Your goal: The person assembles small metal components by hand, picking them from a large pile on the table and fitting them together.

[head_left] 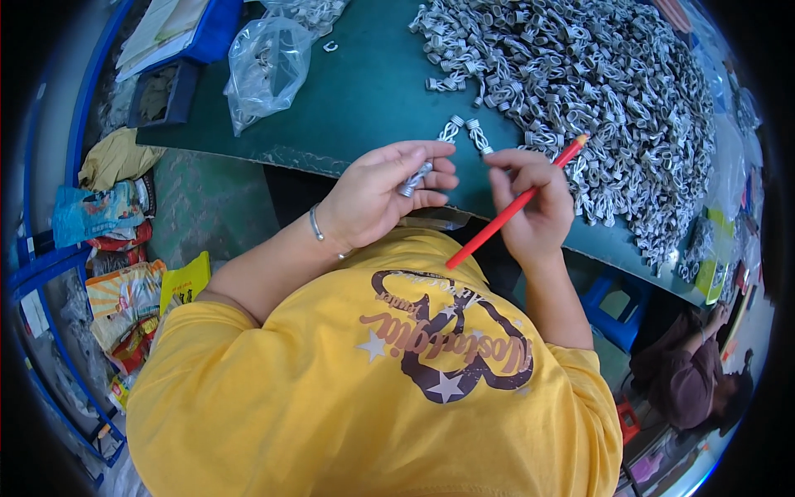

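Note:
My left hand (389,189) is half curled, palm up, with a small silver-grey ribbed-cap piece (414,179) resting against its fingers. A red pencil (505,217) slants through my right hand (537,203), its tip up over the pile and its blunt end near my shirt. The right fingertips are close to a small looped piece with a ribbed cap (478,135); whether they pinch it I cannot tell. Another looped piece (450,129) lies on the table just beyond my left fingertips. Both hands are over the near edge of the green table (364,91).
A large heap of looped pieces (580,91) covers the table's right side. Farther left are a clear plastic bag (267,70), a grey bin (161,93) and a blue file box (217,31). A blue stool (614,306) and a seated person (683,369) are at right.

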Demonstrator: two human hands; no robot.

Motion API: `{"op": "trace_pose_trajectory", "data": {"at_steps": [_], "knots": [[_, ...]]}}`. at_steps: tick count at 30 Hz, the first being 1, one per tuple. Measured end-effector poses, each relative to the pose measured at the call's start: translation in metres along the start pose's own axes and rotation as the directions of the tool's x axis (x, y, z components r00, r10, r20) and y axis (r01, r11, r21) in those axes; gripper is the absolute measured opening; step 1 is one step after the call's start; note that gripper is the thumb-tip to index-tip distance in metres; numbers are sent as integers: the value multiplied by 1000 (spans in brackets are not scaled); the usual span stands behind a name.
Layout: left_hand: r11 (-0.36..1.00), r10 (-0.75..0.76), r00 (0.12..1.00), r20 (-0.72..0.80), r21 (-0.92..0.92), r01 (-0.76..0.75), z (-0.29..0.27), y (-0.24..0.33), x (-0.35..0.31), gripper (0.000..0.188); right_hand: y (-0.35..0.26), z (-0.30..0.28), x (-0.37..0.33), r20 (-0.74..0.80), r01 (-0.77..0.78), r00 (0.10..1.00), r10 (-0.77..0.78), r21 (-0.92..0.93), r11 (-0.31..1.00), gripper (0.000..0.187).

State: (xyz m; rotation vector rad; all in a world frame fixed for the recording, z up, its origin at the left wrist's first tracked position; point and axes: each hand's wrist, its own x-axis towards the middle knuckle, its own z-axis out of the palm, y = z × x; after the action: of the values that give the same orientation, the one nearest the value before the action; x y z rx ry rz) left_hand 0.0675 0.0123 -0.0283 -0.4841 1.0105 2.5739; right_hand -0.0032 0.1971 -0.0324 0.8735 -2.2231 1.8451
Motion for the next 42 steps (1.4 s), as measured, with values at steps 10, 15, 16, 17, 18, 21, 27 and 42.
{"op": "trace_pose_trajectory", "data": {"at_steps": [10, 15, 16, 17, 18, 21, 27, 42], "knots": [[1000, 7, 975, 224, -10, -5, 16, -1, -2, 49, 0, 14, 0, 118, 123, 984, -135, 103, 987, 27], [842, 117, 951, 285, 479, -248, 29, 20, -23, 23, -6, 0, 5, 6, 187, 982, -191, 165, 968, 30], [787, 177, 921, 347, 512, -344, 33, 25, -27, 24, -9, -3, 5, 2, 216, 976, -219, 146, 965, 30], [687, 197, 879, 435, 578, -440, 36, 31, -29, 25, -11, -5, 6, -8, 231, 973, -232, 124, 965, 30], [572, 205, 828, 522, 623, -534, 41, 39, -31, 27, -11, -7, 3, -18, 218, 976, -218, 98, 971, 30], [911, 28, 656, 754, 250, -327, 73, 65, -52, 26, -13, -13, 4, 28, 239, 970, -241, 46, 970, 28], [938, 110, 128, 986, -60, -341, 122, 50, -45, 27, -21, -27, -1, -122, 195, 973, -199, -38, 980, 30], [964, 132, -192, 972, -171, -202, 165, 5, -44, 31, -27, -83, -40, -317, 53, 941, -114, -193, 980, 25]]}}
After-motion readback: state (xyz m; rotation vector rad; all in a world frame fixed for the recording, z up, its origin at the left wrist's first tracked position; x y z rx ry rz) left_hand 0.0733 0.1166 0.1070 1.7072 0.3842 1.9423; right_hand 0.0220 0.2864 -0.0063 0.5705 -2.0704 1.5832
